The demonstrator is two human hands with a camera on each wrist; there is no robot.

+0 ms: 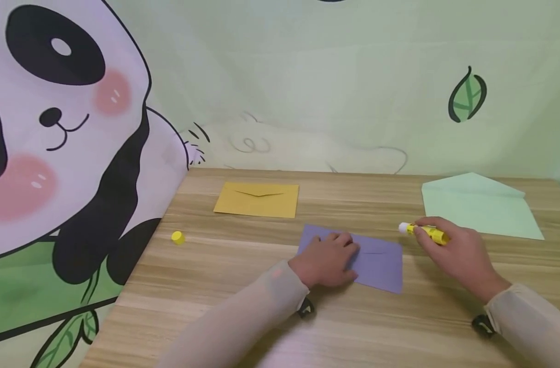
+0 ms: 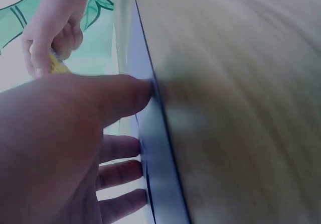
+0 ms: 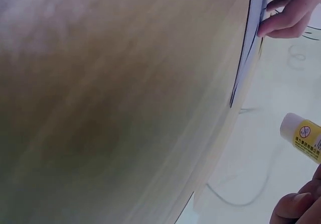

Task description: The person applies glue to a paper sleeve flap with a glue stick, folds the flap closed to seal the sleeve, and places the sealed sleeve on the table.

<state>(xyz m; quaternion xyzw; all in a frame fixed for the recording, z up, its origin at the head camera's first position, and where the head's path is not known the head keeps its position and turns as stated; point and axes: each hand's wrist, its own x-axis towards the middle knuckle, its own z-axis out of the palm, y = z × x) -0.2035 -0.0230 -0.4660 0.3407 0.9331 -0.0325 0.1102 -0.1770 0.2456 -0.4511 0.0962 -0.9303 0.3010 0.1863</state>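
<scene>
A purple envelope [image 1: 378,260] lies on the wooden table, a slit-like flap line showing near its middle. My left hand [image 1: 328,258] rests on its left part, the fingertips and thumb touching the paper; the left wrist view shows the thumb on the envelope [image 2: 163,169] near one edge. In my right hand [image 1: 464,253] is a yellow glue stick [image 1: 429,234], gripped above the table to the right of the envelope. Its white end points left, and the right wrist view shows printing on the glue stick [image 3: 307,138]. A small yellow cap [image 1: 178,237] sits far to the left.
A closed yellow envelope [image 1: 256,204] lies at the back left of the table [image 1: 206,276]. At the back right is a pale green envelope [image 1: 482,209] with its flap raised. Behind the table hangs a cloth [image 1: 307,92] with a panda print.
</scene>
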